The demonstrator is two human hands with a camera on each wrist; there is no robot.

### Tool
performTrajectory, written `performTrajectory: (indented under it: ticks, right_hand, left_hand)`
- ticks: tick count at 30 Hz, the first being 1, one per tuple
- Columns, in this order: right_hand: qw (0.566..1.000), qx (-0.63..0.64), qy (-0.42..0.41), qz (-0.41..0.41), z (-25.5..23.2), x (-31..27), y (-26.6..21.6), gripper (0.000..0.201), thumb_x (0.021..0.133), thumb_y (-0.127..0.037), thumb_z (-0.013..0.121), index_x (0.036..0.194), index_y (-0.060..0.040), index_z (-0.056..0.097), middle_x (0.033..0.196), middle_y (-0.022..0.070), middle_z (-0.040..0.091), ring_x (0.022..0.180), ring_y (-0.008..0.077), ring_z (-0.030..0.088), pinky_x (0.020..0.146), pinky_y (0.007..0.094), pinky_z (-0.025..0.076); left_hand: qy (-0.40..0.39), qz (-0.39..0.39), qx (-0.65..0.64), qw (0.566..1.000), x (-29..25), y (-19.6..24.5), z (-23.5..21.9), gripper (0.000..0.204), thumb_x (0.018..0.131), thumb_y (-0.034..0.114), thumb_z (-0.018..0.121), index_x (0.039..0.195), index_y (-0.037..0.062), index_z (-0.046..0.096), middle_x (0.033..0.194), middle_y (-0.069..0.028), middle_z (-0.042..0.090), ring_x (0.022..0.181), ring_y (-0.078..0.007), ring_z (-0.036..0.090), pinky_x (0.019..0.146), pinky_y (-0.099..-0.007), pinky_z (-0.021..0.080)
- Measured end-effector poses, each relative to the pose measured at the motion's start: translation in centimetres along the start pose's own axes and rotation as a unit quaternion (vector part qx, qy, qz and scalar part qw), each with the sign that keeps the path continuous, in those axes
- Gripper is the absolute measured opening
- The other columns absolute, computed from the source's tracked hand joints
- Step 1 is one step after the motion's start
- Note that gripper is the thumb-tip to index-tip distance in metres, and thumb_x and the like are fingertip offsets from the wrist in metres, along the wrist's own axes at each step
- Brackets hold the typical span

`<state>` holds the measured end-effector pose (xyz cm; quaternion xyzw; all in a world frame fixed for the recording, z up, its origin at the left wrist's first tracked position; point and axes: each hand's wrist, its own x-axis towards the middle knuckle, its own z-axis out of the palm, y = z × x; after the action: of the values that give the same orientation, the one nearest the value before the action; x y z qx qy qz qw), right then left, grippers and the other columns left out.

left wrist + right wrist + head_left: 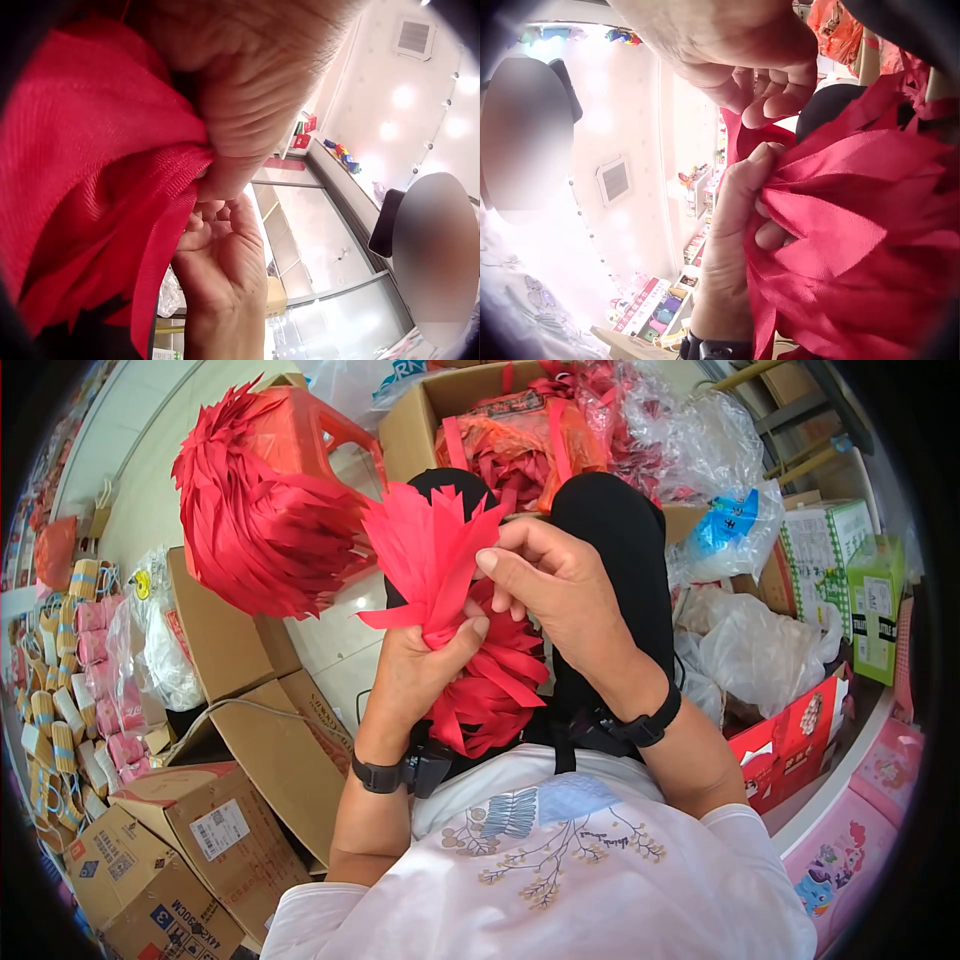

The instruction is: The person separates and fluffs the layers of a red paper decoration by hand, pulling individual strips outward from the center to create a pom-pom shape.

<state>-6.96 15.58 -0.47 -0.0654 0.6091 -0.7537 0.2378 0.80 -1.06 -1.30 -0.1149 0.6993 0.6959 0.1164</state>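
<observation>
My left hand [430, 660] grips a fan of red ribbon strips [428, 555] by its base, thumb across the front, held up over my lap. My right hand [545, 585] meets the fan from the right with curled fingers, its thumb pinching the edge of a strip. In the right wrist view the left hand [731, 225] clutches the red ribbon bunch [855, 247] below the curled right fingers [769, 90]. The left wrist view is filled with red ribbon [97, 187], and the right hand [217, 255] touches it. More red ribbon pieces [490, 695] lie heaped in my lap.
A big red ribbon pom-pom [260, 530] sits on a red plastic stool [310, 430] at upper left. An open cardboard box [405, 430] of red ribbon stands beyond my knees. Cardboard cartons [230, 630] crowd the left; plastic bags [750, 650] and printed boxes [875, 605] the right.
</observation>
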Motion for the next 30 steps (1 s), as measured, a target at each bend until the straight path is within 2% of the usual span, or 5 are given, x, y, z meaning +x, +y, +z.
performTrajectory:
  ticks: [15,21,24,26,30]
  right_hand:
    - [0.998,0.055,0.012,-0.025,-0.01,-0.33,0.35,0.012,0.094,-0.011,0.068,0.101,-0.0029,0.062,0.084,-0.0003,0.063,0.064,0.0021,0.056,0.053,0.0165,0.043]
    - [0.985,0.173,-0.023,0.006,-0.29,-0.46,0.61,0.01,0.095,-0.009,0.066,0.101,-0.0027,0.061,0.085,0.0012,0.063,0.063,0.0039,0.058,0.053,0.0178,0.045]
    - [0.971,0.235,-0.043,0.014,-0.19,-0.41,0.6,0.01,0.096,-0.008,0.064,0.103,-0.0026,0.059,0.087,0.0037,0.064,0.066,0.0087,0.063,0.055,0.0212,0.049]
    - [0.959,0.273,-0.066,0.024,-0.31,-0.36,0.62,0.012,0.097,-0.008,0.062,0.106,-0.0021,0.057,0.09,0.0057,0.064,0.073,0.0137,0.068,0.059,0.0239,0.053]
    - [0.951,0.297,-0.078,0.026,-0.26,-0.2,1.01,0.015,0.099,-0.01,0.059,0.111,-0.0019,0.054,0.096,0.0097,0.065,0.089,0.0227,0.072,0.072,0.0292,0.058]
  left_hand:
    - [-0.001,-0.003,0.005,1.0,0.03,-0.06,-0.09,0.008,0.094,0.012,0.067,0.098,0.0061,0.064,0.074,0.0058,0.057,0.062,-0.0027,0.051,0.054,-0.0211,0.043]
    - [0.001,-0.007,0.008,1.0,0.06,-0.02,-0.05,0.007,0.094,0.011,0.066,0.097,0.0059,0.064,0.074,0.0057,0.057,0.062,-0.0032,0.052,0.055,-0.0217,0.043]
    - [0.008,-0.005,0.015,1.0,0.05,0.08,0.07,0.007,0.093,0.01,0.066,0.099,0.0057,0.064,0.075,0.0061,0.058,0.063,-0.003,0.052,0.055,-0.0216,0.043]
    - [0.01,0.01,0.023,1.0,0.06,-0.05,0.1,0.008,0.093,0.009,0.065,0.1,0.0057,0.065,0.076,0.0065,0.058,0.063,-0.0026,0.053,0.054,-0.0211,0.043]
    - [0.02,-0.025,0.004,0.999,-0.05,-0.2,0.02,0.014,0.091,0.008,0.064,0.104,0.0059,0.064,0.077,0.0071,0.059,0.064,-0.0016,0.052,0.053,-0.0201,0.043]
